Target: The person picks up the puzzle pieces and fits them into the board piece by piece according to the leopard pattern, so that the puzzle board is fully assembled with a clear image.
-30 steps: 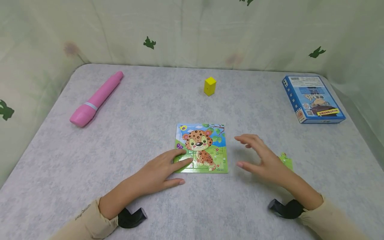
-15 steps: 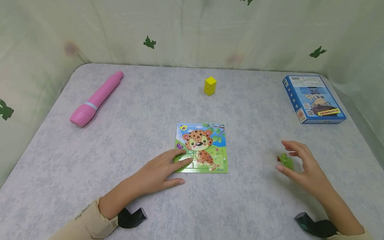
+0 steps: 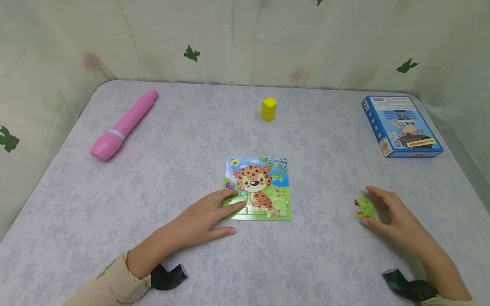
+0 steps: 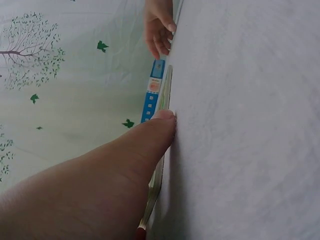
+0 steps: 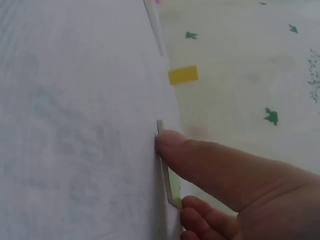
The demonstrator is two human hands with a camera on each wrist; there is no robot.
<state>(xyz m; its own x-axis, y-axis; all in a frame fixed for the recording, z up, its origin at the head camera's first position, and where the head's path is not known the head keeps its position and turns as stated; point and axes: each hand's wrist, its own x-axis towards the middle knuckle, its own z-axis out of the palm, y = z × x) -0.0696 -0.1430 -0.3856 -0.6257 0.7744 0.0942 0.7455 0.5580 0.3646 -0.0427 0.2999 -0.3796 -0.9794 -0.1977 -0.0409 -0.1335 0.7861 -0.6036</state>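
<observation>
A square jigsaw puzzle showing a spotted cartoon leopard lies flat at the middle of the table. My left hand rests on its lower left corner with extended fingers, the thumb lying just off the near edge. Off to the right is a loose green puzzle piece with red bits of picture. My right hand pinches this piece, thumb at its near edge and the index finger at its far side. The right wrist view shows the thumb against the thin edge of the piece.
At the back left lies a pink, microphone-shaped object with a pale band. A small yellow block stands at the back centre. On the back right sits a blue printed box. A pale curtain hangs behind the table.
My right hand has moved right, away from beside the puzzle, and come down to the loose piece, where thumb and fingers have closed in. My left hand has stayed in place.
</observation>
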